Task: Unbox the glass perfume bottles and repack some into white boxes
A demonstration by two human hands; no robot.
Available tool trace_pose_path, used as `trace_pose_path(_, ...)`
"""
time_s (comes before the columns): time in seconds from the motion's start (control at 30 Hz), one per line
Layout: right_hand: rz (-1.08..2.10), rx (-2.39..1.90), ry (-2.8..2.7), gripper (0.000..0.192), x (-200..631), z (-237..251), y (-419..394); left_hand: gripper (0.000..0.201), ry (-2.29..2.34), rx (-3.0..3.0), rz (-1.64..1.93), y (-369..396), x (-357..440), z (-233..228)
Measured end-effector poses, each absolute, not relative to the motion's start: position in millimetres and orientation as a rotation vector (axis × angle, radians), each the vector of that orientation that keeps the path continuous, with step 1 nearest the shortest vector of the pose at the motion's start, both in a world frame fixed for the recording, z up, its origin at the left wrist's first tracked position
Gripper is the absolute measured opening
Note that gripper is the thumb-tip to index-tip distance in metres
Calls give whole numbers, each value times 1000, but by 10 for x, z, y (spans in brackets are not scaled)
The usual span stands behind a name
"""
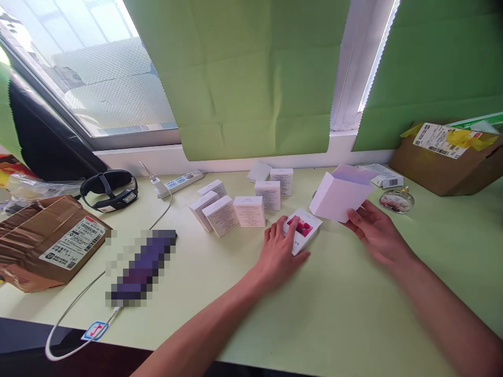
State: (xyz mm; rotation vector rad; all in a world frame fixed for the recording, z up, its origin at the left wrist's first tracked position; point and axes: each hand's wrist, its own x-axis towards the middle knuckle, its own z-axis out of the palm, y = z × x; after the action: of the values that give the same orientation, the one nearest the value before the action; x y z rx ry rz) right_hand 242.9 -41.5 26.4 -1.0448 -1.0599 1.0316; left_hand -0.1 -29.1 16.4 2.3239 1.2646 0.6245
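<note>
My left hand rests on a small white box with a red picture on its top, which lies flat on the pale green table. My right hand holds a plain white box tilted above the table, just right of the pictured box. Several upright white boxes stand in a group behind my left hand.
A brown parcel lies at the left, another cardboard box at the far right. A round glass dish, a power strip, a black headset and a white cable sit on the table.
</note>
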Motion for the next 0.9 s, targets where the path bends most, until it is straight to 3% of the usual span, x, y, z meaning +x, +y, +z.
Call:
trace_pose_path(0.2, 887, -921, -974, 30, 2553, 333, -393, 62, 1188, 2019, 756, -252, -30, 240)
trace_pose_path(0.33, 918, -929, -1007, 32, 2548, 340, -402, 59, 986, 1650, 850, -237, -31, 350)
trace_pose_path(0.53, 980, -918, -1024, 34, 2464, 298, -439, 56, 588, 1081, 696, -181, -24, 373)
trace_pose_path(0.9, 761, -1111, -1253, 31, 2410, 286, -479, 59, 542, 1190, 623, -122, -75, 236)
